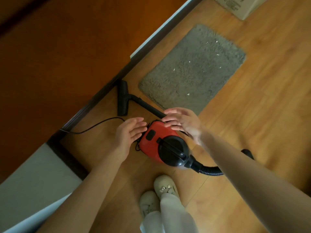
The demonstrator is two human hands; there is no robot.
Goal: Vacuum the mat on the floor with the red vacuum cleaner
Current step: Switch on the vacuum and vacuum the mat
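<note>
The red vacuum cleaner with its black round top lies on the wooden floor in front of my feet. Its black wand runs up-left to a black floor nozzle beside the wall. A ribbed black hose leaves the body to the right. The grey shaggy mat, dotted with small white scraps, lies beyond. My left hand hovers open just left of the red body. My right hand is spread open over its far end and the wand, holding nothing.
A black power cord runs left to the dark skirting board. A cardboard box stands at the top right. My two light shoes are close to the vacuum. A dark wooden door fills the upper left.
</note>
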